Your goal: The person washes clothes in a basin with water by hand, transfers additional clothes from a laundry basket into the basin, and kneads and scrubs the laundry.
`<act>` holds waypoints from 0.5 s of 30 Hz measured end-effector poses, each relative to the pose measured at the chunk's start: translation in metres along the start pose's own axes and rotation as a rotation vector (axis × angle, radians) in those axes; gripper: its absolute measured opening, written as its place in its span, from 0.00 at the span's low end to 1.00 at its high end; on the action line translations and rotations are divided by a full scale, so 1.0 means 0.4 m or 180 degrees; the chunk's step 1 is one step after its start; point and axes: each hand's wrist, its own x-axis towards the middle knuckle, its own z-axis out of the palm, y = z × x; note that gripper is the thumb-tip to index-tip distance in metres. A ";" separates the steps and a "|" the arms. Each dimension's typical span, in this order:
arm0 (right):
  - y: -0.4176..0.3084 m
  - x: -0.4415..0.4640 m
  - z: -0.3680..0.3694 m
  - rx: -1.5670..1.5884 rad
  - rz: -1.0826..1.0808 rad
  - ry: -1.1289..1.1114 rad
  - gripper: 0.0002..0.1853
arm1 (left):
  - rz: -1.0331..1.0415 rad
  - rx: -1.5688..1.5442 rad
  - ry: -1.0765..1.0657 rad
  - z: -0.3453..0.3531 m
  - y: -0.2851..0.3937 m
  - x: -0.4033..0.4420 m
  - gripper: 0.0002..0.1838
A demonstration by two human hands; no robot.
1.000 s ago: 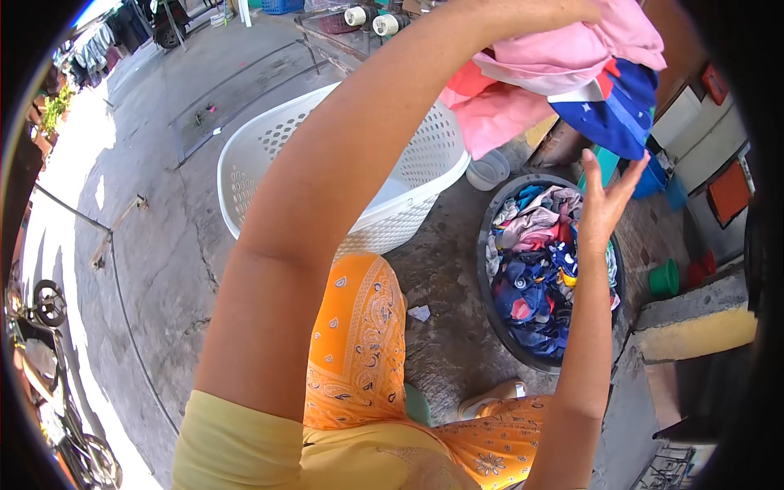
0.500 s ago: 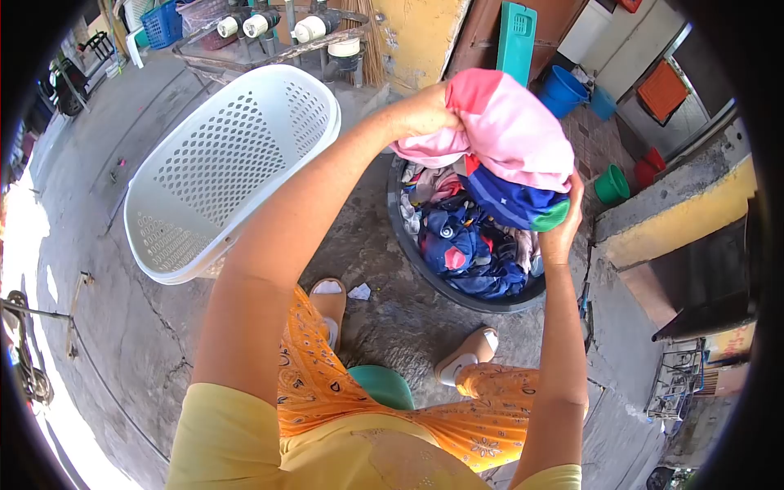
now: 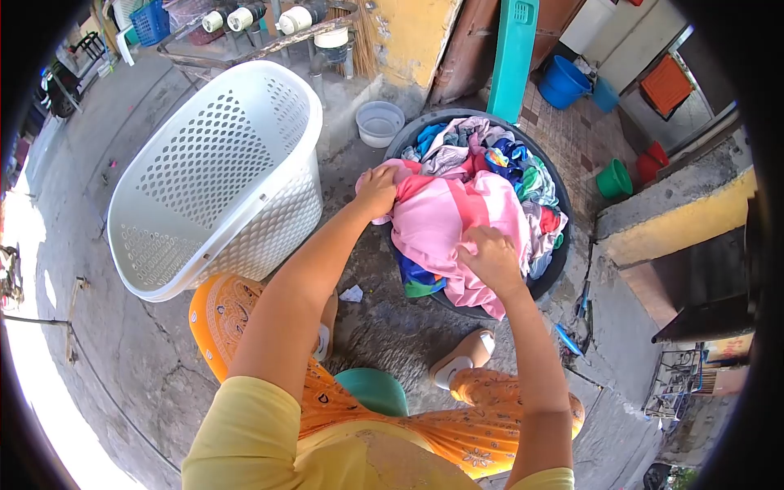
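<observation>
A pink garment (image 3: 433, 220) with darker pink panels lies bunched over the near side of a dark round tub (image 3: 563, 269). My left hand (image 3: 377, 192) is closed on its left end. Lower on the right, my right hand (image 3: 492, 260) has its fingers bent and pinching the same cloth. A blue and green piece of cloth (image 3: 420, 282) shows under the garment, hanging at the tub's near rim. Behind my hands, the tub holds a heap of mixed clothes (image 3: 523, 167).
A white perforated laundry basket (image 3: 212, 237) stands at the left. Behind the tub are a small clear basin (image 3: 380, 122) and a teal plastic board (image 3: 514, 61). Blue (image 3: 563, 82) and green buckets (image 3: 614, 178) stand to the right. A green stool-like object (image 3: 371, 390) is beneath me.
My hands have brought the pink garment from above the tub down onto its near side. The right hand has moved left and lower, onto the garment's front.
</observation>
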 end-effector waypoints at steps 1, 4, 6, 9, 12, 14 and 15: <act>-0.008 0.008 0.006 -0.0002 0.0003 -0.0006 0.28 | 0.0095 0.0032 0.0163 0.002 0.001 0.003 0.16; -0.043 0.031 0.038 0.0181 -0.0703 0.1145 0.28 | 0.0059 0.0148 0.0410 0.006 0.002 0.017 0.16; -0.035 0.058 0.117 -0.0311 -0.1093 0.0601 0.30 | -0.0042 0.0228 0.0503 -0.001 0.007 0.032 0.18; 0.013 0.094 0.259 -0.0671 -0.0553 -0.0168 0.28 | -0.0750 -0.0412 0.0162 -0.045 0.031 0.041 0.38; 0.045 0.153 0.339 -0.0987 -0.0411 -0.0090 0.26 | -0.0377 -0.0673 -0.0045 -0.045 0.039 0.054 0.41; 0.038 0.183 0.334 -0.0945 -0.0364 -0.0105 0.25 | -0.0162 -0.0896 -0.0335 -0.077 0.059 0.058 0.42; 0.034 0.203 0.332 -0.1055 -0.0276 -0.0241 0.25 | 0.0047 -0.0811 -0.0793 -0.093 0.077 0.055 0.41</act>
